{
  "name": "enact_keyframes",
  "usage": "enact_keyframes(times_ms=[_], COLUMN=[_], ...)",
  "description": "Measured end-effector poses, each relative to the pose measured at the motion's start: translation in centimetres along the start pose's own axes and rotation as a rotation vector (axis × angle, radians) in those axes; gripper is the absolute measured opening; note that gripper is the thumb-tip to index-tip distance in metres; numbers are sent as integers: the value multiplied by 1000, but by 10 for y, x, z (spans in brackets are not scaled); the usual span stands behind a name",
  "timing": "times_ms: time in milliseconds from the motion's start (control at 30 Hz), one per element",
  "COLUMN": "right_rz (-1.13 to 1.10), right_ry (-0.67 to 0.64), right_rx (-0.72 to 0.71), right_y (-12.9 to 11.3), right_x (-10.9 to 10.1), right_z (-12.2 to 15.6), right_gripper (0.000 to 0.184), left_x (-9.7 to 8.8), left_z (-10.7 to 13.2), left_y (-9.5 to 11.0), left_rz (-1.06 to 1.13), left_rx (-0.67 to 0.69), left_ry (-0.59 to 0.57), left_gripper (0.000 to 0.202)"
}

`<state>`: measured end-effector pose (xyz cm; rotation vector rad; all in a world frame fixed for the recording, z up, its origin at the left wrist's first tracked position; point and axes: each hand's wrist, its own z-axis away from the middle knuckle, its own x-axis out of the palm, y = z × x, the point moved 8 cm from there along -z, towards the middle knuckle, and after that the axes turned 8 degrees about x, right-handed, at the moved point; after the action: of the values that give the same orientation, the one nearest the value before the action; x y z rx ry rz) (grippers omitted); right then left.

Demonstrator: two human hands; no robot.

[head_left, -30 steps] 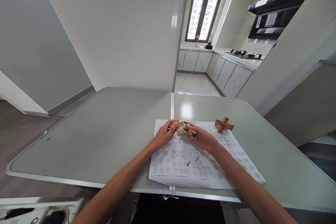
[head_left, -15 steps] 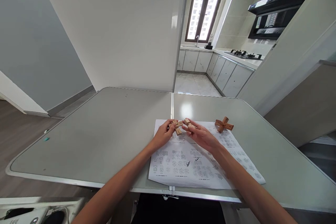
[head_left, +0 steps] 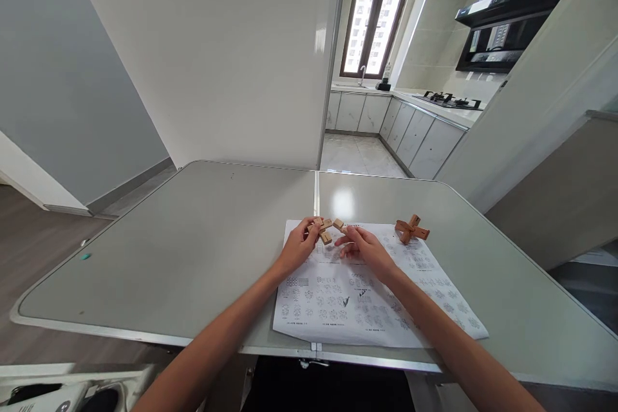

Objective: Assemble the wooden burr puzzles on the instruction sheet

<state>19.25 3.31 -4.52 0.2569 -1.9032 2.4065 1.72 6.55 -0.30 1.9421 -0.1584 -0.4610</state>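
Note:
My left hand (head_left: 300, 248) is closed on a light wooden puzzle assembly (head_left: 326, 237), several notched blocks joined together with their ends jutting toward the right. Just right of it, my right hand (head_left: 364, 249) pinches a loose light wooden puzzle piece (head_left: 338, 224) between thumb and finger, its other fingers bent below. A narrow gap seems to part this piece from the assembly. Beneath both hands lies a printed sheet (head_left: 333, 299) covered in small diagrams and two dark check marks. Fingers hide part of both wooden items.
A darker, reddish-brown wooden cross-shaped puzzle (head_left: 412, 230) rests at the sheet's upper right. The grey-green table (head_left: 193, 251) has a metal seam down its middle. A small teal object (head_left: 85, 256) lies near the left edge. Beyond the table is a kitchen counter (head_left: 410, 122).
My right hand has turned, with its palm now facing further down, and moved slightly left with the piece. The assembly in my left hand has tilted and shifted slightly left.

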Motion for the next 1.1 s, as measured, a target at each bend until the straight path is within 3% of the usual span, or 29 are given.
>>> enact_keyframes(times_ms=[133, 300, 467, 733, 900, 1100], right_rz=[106, 186, 269, 547, 596, 603], right_ry=[33, -75, -171, -31, 9, 32], right_rx=[-16, -33, -114, -229, -262, -271], right_y=[-2, -5, -11, -12, -18, -21], right_x=[2, 13, 24, 18, 20, 22], right_z=[2, 7, 10, 10, 15, 18], right_gripper=[50, 50, 49, 43, 44, 44], left_x=[1, 6, 5, 8, 10, 17], left_z=[5, 8, 8, 9, 10, 14], left_y=[9, 15, 12, 11, 12, 12], left_rz=[-108, -241, -265, -296, -306, -372], left_rx=[75, 155, 155, 137, 152, 214], left_ry=[-8, -59, -36, -104, -130, -193], left_gripper=[49, 44, 42, 41, 44, 70])
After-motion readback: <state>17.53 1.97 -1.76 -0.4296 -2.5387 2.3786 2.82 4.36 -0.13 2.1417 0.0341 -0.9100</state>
